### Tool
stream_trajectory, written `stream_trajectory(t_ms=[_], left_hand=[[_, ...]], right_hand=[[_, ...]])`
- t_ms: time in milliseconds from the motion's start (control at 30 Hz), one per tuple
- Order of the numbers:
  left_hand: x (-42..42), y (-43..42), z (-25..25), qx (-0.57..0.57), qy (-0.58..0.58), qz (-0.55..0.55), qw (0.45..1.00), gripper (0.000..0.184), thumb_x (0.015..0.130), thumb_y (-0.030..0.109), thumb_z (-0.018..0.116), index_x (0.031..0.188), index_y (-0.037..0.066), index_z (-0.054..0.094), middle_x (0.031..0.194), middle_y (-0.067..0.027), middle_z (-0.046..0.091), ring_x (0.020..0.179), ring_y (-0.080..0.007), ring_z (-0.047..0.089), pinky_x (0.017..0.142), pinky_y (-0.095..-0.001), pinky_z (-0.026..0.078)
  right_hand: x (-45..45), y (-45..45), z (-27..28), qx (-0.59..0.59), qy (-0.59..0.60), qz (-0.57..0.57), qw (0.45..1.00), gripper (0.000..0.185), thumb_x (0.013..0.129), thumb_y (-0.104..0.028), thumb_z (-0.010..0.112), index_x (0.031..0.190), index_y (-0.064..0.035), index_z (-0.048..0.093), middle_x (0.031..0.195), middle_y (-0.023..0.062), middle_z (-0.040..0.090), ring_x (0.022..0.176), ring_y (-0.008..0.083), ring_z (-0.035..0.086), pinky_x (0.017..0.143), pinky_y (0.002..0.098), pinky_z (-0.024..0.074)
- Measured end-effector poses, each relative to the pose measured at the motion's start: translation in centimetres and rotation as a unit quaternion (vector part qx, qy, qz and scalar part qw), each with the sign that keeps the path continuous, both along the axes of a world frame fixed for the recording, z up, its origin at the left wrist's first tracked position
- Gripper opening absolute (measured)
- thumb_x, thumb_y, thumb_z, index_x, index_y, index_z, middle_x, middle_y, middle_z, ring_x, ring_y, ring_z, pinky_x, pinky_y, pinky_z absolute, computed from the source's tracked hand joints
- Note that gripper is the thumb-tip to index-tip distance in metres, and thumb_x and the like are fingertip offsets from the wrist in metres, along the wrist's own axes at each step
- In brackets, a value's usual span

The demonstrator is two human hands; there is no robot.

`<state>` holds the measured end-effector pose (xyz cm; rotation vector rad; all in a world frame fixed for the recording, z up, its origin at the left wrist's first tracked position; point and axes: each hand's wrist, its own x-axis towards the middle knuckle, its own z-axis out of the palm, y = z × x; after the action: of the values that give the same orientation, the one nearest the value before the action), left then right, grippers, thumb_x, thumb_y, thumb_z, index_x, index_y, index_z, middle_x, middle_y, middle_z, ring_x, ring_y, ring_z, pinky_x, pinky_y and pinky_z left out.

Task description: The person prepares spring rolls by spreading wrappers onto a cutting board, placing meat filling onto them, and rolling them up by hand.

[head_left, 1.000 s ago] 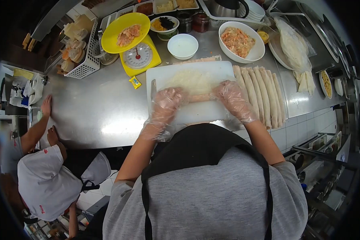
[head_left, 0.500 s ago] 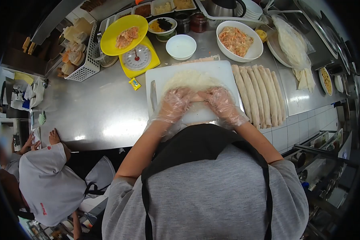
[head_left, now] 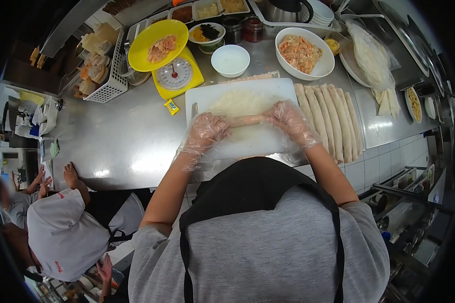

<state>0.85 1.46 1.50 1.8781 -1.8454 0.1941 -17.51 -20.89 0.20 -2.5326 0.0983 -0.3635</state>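
Note:
A filled wrapper roll (head_left: 246, 120) lies across a white cutting board (head_left: 283, 93), pinkish filling showing through. My left hand (head_left: 207, 131), in a clear plastic glove, is closed around the roll's left end. Its right end sits in the curled fingers of my right hand (head_left: 290, 122), gloved the same way. Beyond the roll, the pale sheet of wrapper (head_left: 242, 101) spreads flat on the board. Several finished long rolls (head_left: 328, 121) lie side by side just right of the board.
A yellow scale (head_left: 174, 76) carries a yellow plate (head_left: 139, 50) with minced filling. Behind the board stand a small white bowl (head_left: 230, 60) and a large bowl of filling (head_left: 303, 53). A plastic bag of wrappers (head_left: 371, 53) lies right. A co-worker (head_left: 65, 232) is at the left.
My hands have moved apart along the roll, so more of its middle shows. Both sit closer to the roll's ends. The co-worker at the left has shifted slightly.

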Motion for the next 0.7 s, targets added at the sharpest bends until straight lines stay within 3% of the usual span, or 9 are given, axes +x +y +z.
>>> stream_trajectory(t_ms=[100, 167, 300, 367, 433, 500, 567, 700], left_hand=[[0.6, -0.1, 0.4, -0.004, 0.002, -0.009, 1.000, 0.028, 0.066, 0.013, 0.073, 0.093, 0.010, 0.064, 0.089, -0.0069, 0.064, 0.078, -0.0259, 0.058, 0.075, -0.0409, 0.046], [1.0, -0.2, 0.4, -0.004, 0.014, -0.002, 1.000, 0.029, 0.067, 0.013, 0.073, 0.094, 0.010, 0.064, 0.090, -0.0069, 0.063, 0.079, -0.0257, 0.058, 0.078, -0.0412, 0.045], [1.8, -0.6, 0.0, 0.091, -0.007, 0.060, 0.994, 0.033, 0.068, 0.016, 0.071, 0.100, 0.012, 0.064, 0.090, -0.0062, 0.062, 0.086, -0.0255, 0.057, 0.080, -0.0412, 0.043], [1.6, -0.6, 0.1, 0.110, -0.017, 0.068, 0.991, 0.035, 0.069, 0.017, 0.070, 0.103, 0.014, 0.064, 0.091, -0.0056, 0.062, 0.088, -0.0257, 0.056, 0.081, -0.0415, 0.042], [0.1, -1.0, 0.9, -0.027, -0.040, 0.080, 0.996, 0.036, 0.071, 0.021, 0.068, 0.106, 0.018, 0.063, 0.097, -0.0027, 0.061, 0.090, -0.0243, 0.055, 0.082, -0.0422, 0.041], [-0.9, -1.6, -0.3, -0.023, -0.084, 0.056, 0.995, 0.038, 0.070, 0.022, 0.069, 0.108, 0.019, 0.063, 0.099, -0.0010, 0.060, 0.091, -0.0231, 0.055, 0.082, -0.0427, 0.040], [-1.7, -2.3, -1.6, -0.012, -0.116, 0.044, 0.992, 0.043, 0.067, 0.025, 0.071, 0.108, 0.021, 0.061, 0.102, 0.0023, 0.059, 0.094, -0.0199, 0.054, 0.083, -0.0433, 0.039], [-2.1, -2.9, -0.9, -0.025, -0.112, 0.053, 0.992, 0.044, 0.066, 0.025, 0.072, 0.107, 0.021, 0.060, 0.103, 0.0023, 0.059, 0.094, -0.0202, 0.054, 0.084, -0.0433, 0.038]], right_hand=[[0.2, 0.2, 0.3, 0.031, 0.020, -0.059, 0.998, 0.014, 0.081, -0.016, 0.064, 0.089, -0.0046, 0.064, 0.085, 0.0102, 0.053, 0.081, 0.0278, 0.050, 0.075, 0.0381, 0.0414], [0.4, 0.0, 0.2, -0.016, 0.012, -0.062, 0.998, 0.016, 0.082, -0.017, 0.064, 0.092, -0.0041, 0.064, 0.086, 0.0099, 0.052, 0.082, 0.0269, 0.049, 0.075, 0.0375, 0.0410], [1.1, -0.4, -0.5, 0.007, -0.002, -0.082, 0.997, 0.016, 0.083, -0.015, 0.062, 0.095, -0.0051, 0.063, 0.089, 0.0104, 0.053, 0.085, 0.0276, 0.050, 0.078, 0.0380, 0.0419], [1.4, -0.6, -1.1, -0.058, -0.043, -0.083, 0.994, 0.020, 0.083, -0.014, 0.061, 0.102, -0.0077, 0.062, 0.095, 0.0117, 0.054, 0.089, 0.0285, 0.052, 0.080, 0.0389, 0.0429], [1.2, 0.5, 0.5, -0.075, -0.033, -0.127, 0.988, 0.024, 0.083, -0.016, 0.062, 0.106, -0.0091, 0.061, 0.098, 0.0122, 0.055, 0.092, 0.0293, 0.052, 0.081, 0.0402, 0.0430], [0.9, 1.0, 0.8, -0.094, -0.024, -0.171, 0.981, 0.029, 0.082, -0.017, 0.062, 0.110, -0.0106, 0.059, 0.101, 0.0126, 0.056, 0.095, 0.0302, 0.053, 0.082, 0.0414, 0.0431], [0.3, 0.9, 0.0, -0.145, -0.079, -0.232, 0.958, 0.037, 0.081, -0.028, 0.062, 0.116, -0.0175, 0.057, 0.111, 0.0070, 0.054, 0.103, 0.0271, 0.050, 0.084, 0.0441, 0.0382], [-0.3, 2.1, 1.9, -0.092, -0.149, -0.211, 0.962, 0.034, 0.082, -0.030, 0.060, 0.114, -0.0189, 0.057, 0.116, 0.0066, 0.053, 0.106, 0.0286, 0.050, 0.086, 0.0434, 0.0372]])
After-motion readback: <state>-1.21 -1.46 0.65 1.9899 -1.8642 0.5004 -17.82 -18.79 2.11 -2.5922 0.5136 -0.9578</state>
